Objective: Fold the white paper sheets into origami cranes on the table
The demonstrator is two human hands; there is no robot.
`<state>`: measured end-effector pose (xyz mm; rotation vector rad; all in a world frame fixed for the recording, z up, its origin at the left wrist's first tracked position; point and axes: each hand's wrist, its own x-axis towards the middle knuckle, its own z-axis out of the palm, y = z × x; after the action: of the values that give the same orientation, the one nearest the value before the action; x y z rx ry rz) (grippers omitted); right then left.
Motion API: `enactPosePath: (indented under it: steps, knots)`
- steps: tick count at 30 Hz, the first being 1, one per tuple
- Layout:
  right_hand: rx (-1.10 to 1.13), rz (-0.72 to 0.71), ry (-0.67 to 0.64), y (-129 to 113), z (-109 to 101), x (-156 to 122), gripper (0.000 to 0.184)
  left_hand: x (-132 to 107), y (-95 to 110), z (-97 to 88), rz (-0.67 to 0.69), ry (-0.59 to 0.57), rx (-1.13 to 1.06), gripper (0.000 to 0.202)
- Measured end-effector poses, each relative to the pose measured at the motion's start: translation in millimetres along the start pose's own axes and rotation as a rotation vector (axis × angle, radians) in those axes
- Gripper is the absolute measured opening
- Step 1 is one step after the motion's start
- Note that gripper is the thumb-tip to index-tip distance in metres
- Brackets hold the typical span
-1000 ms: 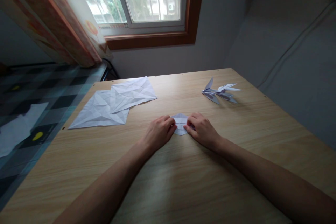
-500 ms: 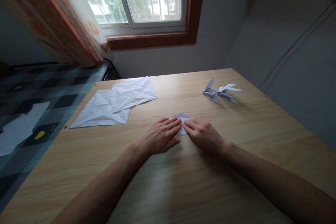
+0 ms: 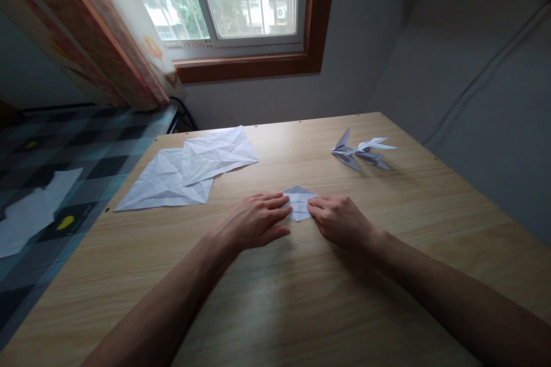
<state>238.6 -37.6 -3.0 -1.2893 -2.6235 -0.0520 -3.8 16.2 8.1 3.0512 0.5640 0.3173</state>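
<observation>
A small piece of folded white paper (image 3: 298, 204) lies on the table between my two hands, its pointed top and bottom corners showing and a crease running across it. My left hand (image 3: 260, 219) rests flat from the left, fingers stretched out and their tips on the paper's left side. On the other side my right hand (image 3: 340, 219) has its fingers bent and pressed together on the paper's right edge. The fingers cover both side edges of the paper.
Two creased white sheets, a front one (image 3: 166, 180) and a back one (image 3: 224, 152), overlap at the table's left. A folded paper figure with pointed flaps (image 3: 364, 152) stands back right. White paper (image 3: 30, 215) lies on the checked cloth (image 3: 99, 169) beside the wooden table (image 3: 267, 309).
My hands have moved apart along the paper, the left one a little left and the right one slightly right. More of the folded paper's middle shows.
</observation>
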Motion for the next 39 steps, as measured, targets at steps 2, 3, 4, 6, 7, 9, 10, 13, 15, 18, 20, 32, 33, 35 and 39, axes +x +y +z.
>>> enactPosePath:
  steps: [2, 3, 4, 6, 7, 9, 10, 13, 15, 18, 20, 32, 33, 35, 39]
  knots:
    - [0.041, 0.023, 0.055, 2.1, 3.8, 0.8, 0.021, 0.4, 0.3, -0.1, 0.004, 0.017, 0.011, 0.044]
    - [0.077, 0.047, 0.097, 3.8, 6.1, 1.9, 0.021, 0.7, 0.6, -0.1, 0.004, 0.028, 0.017, 0.044]
    - [0.124, 0.083, 0.144, 5.7, 8.6, 3.5, 0.021, 1.0, 1.0, 0.0, 0.004, 0.039, 0.022, 0.044]
    - [0.231, 0.173, 0.244, 10.0, 13.3, 8.3, 0.021, 1.9, 2.1, 0.6, 0.001, 0.056, 0.024, 0.044]
    - [0.279, 0.216, 0.283, 11.9, 15.3, 11.2, 0.022, 2.4, 2.9, 1.2, 0.000, 0.063, 0.021, 0.043]
    - [0.353, 0.273, 0.313, 14.5, 18.1, 17.0, 0.025, 3.9, 4.6, 2.7, -0.005, 0.065, 0.013, 0.043]
    - [0.379, 0.285, 0.308, 15.1, 18.9, 19.4, 0.028, 4.8, 5.6, 3.4, -0.007, 0.065, 0.014, 0.044]
    - [0.425, 0.286, 0.271, 14.7, 19.4, 22.9, 0.033, 8.2, 8.4, 4.6, -0.023, 0.053, 0.031, 0.048]
    - [0.434, 0.277, 0.264, 13.9, 18.9, 22.5, 0.034, 10.1, 9.8, 4.4, -0.043, 0.034, 0.037, 0.049]
    - [0.448, 0.267, 0.285, 13.2, 18.2, 20.4, 0.034, 11.1, 10.8, 3.9, -0.066, 0.019, 0.028, 0.046]
    - [0.457, 0.259, 0.301, 13.4, 18.1, 19.1, 0.032, 10.5, 11.0, 4.1, -0.074, 0.040, 0.027, 0.045]
    - [0.347, 0.100, 0.309, 13.3, 22.5, 14.1, 0.022, 10.4, 8.5, 9.1, -0.005, -0.010, 0.041, 0.048]
    - [0.323, 0.088, 0.299, 11.8, 22.2, 14.0, 0.022, 10.8, 8.7, 9.1, -0.002, -0.011, 0.047, 0.048]
    - [0.271, 0.061, 0.276, 8.7, 21.5, 13.9, 0.024, 11.5, 9.3, 9.1, 0.004, -0.009, 0.057, 0.049]
    - [0.177, 0.031, 0.215, 5.6, 17.8, 12.5, 0.028, 11.7, 10.2, 8.7, -0.002, 0.000, 0.063, 0.049]
